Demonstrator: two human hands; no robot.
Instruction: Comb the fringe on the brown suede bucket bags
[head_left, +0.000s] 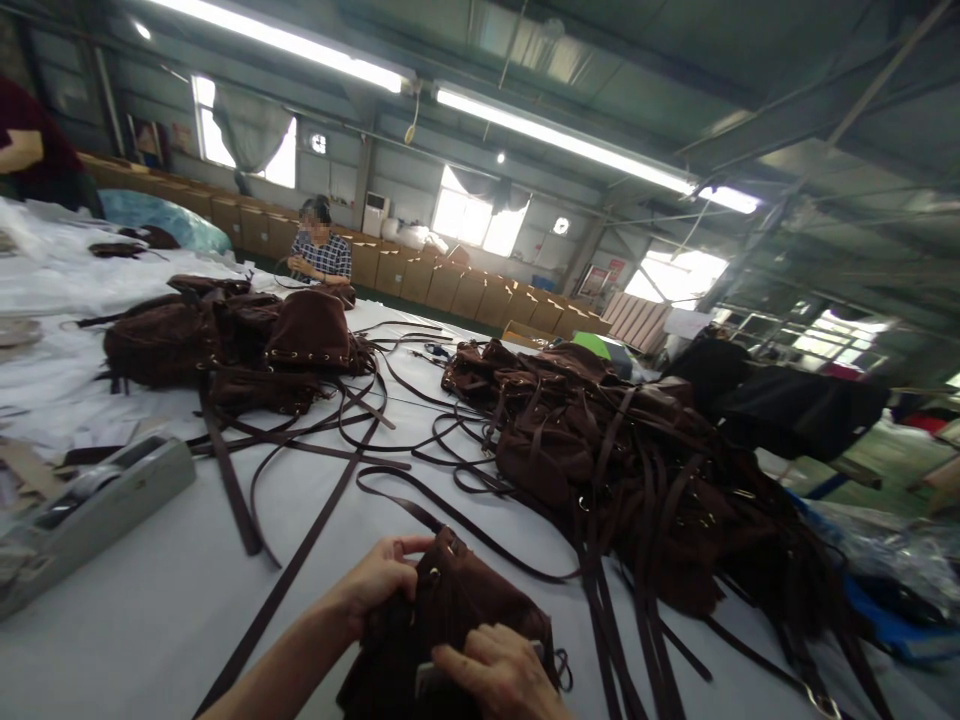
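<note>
A dark brown bag [484,595] with metal eyelets lies on the white table [315,610] close in front of me. My left hand [381,582] grips its upper left edge, the fingers closed on the fabric beside a strap. Lower down, my right hand [501,668] is against the front of the bag with its fingers curled. A greyish flat object [427,680] shows at those fingers, but its kind is not clear. The bag's strap [487,535] loops away over the table to the right.
More brown bags lie in a large pile [600,450] at right and a smaller heap [240,340] at left, with loose straps between. A grey tape dispenser [112,510] stands at left. Across the table sits a person [322,255]; cartons [442,285] line the area behind.
</note>
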